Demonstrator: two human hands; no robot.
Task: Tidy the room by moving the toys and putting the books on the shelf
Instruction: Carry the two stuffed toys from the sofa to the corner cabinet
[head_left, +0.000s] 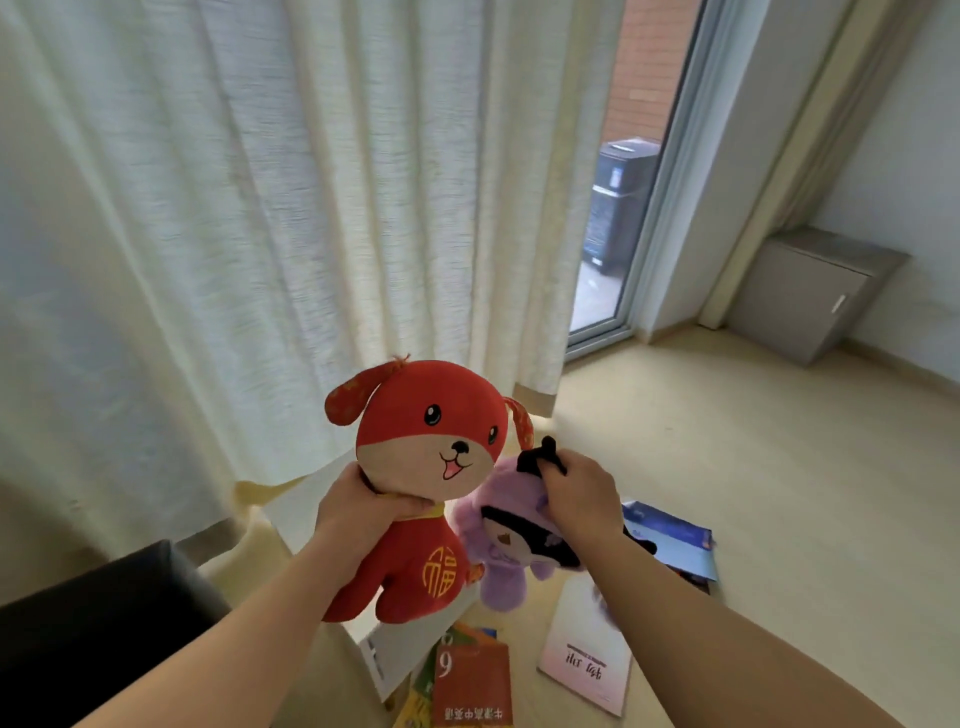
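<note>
Currently on toy-moving step: both toys in air, neither put down.
- Left hand (363, 506): fingers curled round neck of red plush dog (431, 467), dog upright in front of curtain (260, 208).
- Right hand (576, 493): fingertips pinch black top tuft of purple plush doll (498, 571); doll hangs below them, touching dog's side.
- Red book (470, 686), pink book (587, 660), blue book (670, 540) on floor, near curtain hem.
- Next, likely: carry toys to drop spot, free hands for books. Shelf not in view.
</note>
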